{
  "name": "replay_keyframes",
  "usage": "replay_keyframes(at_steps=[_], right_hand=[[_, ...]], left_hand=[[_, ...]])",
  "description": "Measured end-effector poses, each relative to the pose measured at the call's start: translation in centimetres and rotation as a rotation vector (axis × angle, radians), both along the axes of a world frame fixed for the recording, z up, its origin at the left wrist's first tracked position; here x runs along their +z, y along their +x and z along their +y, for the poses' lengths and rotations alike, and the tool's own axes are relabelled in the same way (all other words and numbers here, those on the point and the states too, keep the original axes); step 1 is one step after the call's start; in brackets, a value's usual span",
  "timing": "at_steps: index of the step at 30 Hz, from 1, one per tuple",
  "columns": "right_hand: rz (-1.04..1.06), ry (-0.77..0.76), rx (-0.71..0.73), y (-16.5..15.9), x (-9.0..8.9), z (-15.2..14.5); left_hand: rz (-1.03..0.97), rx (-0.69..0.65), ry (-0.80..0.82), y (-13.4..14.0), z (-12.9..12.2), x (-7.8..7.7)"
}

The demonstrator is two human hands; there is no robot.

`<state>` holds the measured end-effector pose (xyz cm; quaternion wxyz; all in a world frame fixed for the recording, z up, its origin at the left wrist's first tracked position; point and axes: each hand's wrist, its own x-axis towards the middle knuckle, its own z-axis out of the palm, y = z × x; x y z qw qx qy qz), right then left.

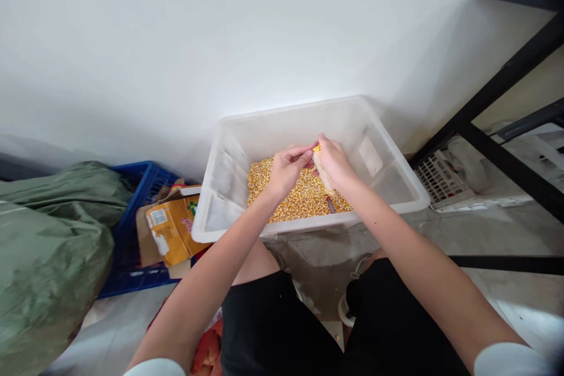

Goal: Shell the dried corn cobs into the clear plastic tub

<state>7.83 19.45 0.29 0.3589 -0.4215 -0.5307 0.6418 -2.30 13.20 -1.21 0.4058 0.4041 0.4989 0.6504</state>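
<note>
Over a bin of corn kernels, my right hand [335, 163] is wrapped round a corn cob [324, 174]. Most of the cob's visible side is bare and pale, with some yellow kernels near its upper end. My left hand [287, 169] is closed, its thumb and fingers pressed against that upper end; the fingertips are partly hidden. Loose yellow kernels [273, 191] cover the floor of the translucent plastic bin [282, 120]. A small slim tool with a reddish-brown handle [331, 204] lies on the kernels below my right hand.
The bin stands against a white wall [247, 29], in front of my knees. On the left are a blue crate [132, 282], flattened yellow cardboard [176, 229] and a green sheet [48, 258]. A black metal frame [506, 76] and a white basket [443, 179] stand on the right.
</note>
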Motion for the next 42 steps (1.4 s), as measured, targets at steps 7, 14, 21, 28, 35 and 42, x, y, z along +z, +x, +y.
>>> replay_keyframes(at_steps=[7,14,21,28,35,42], right_hand=[[-0.021,0.021,0.023,0.1,0.1,0.0],[-0.071,0.092,0.025,-0.1,-0.5,0.0],[-0.093,0.109,-0.003,0.0,-0.7,0.3],[-0.046,0.019,0.025,0.4,-0.2,0.7],[0.003,0.045,0.096,0.1,-1.1,1.0],[0.12,0.045,0.153,-0.5,-1.4,0.5]], left_hand=[[-0.108,-0.003,-0.077,0.2,-0.2,0.7],[-0.159,-0.002,-0.082,0.3,-0.3,0.9],[-0.219,-0.051,-0.092,0.1,-0.4,0.8],[-0.136,-0.053,-0.087,-0.1,-0.7,0.9],[0.271,0.105,-0.045,0.2,-0.8,1.3],[0.189,0.026,-0.099,0.6,-0.7,1.0]])
